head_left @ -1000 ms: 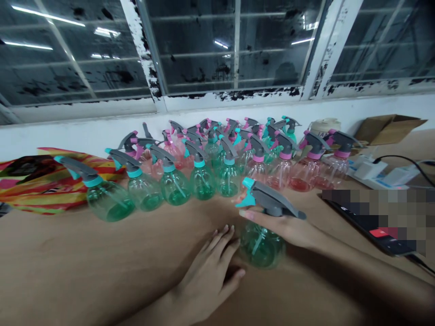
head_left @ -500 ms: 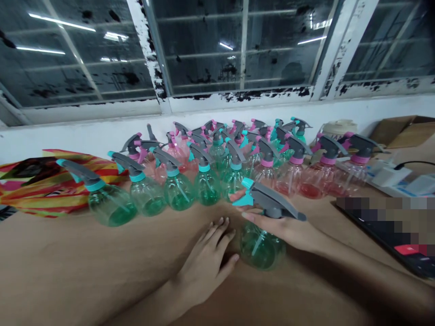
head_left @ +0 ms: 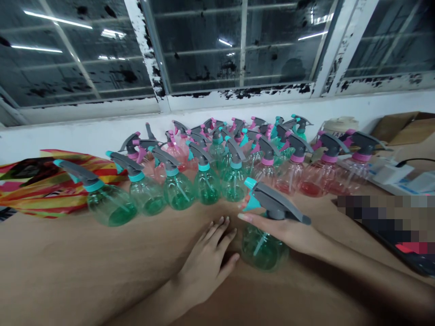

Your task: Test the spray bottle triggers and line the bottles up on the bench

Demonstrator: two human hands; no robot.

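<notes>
Through the head camera I see my right hand (head_left: 294,232), its grip closed round the neck of a green spray bottle (head_left: 263,251); that bottle is roughly upright, in front of the row of bottles (head_left: 178,192); my left hand (head_left: 207,258) lies palm down on the counter (head_left: 102,262) just beside it, grip loosely spread.

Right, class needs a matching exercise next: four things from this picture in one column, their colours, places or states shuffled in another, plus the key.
1. Left hand
2. Right hand
3. Patterned bag
4. Cardboard box

A. Red and yellow
B. Palm down
C. Brown, far right
D. Holding a spray bottle

Pairs: 1-B, 2-D, 3-A, 4-C
</notes>
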